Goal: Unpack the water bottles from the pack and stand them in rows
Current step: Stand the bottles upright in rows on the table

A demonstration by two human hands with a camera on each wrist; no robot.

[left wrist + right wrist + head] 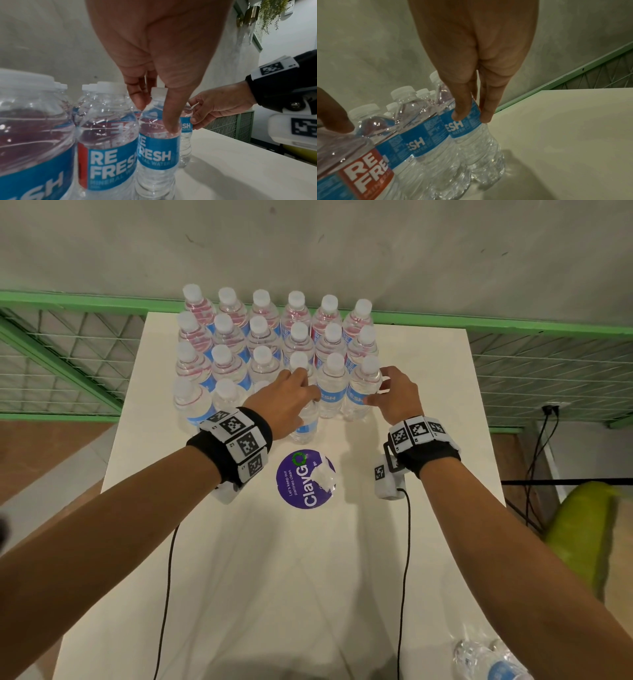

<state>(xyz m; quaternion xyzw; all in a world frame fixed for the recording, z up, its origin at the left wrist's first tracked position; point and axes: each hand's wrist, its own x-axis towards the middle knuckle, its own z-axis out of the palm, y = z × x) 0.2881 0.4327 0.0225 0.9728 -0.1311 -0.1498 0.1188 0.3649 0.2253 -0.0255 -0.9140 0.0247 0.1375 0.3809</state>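
Several clear water bottles (260,333) with blue labels and white caps stand in rows at the far end of the white table (342,559). My left hand (305,392) grips the shoulder of a bottle (306,424) in the nearest row; the left wrist view shows the left hand (154,117) with thumb and fingers around that bottle (157,155). My right hand (378,390) pinches the rightmost bottle (363,395) of the row behind. In the right wrist view the right hand (471,117) holds this bottle (481,148) at its label. Both bottles stand upright on the table.
A purple round sticker (298,484) lies on the table behind my hands, with a scrap of clear plastic (325,477) on it. More bottles in crumpled wrap (489,662) lie at the near right edge. A green mesh railing (68,354) runs behind the table.
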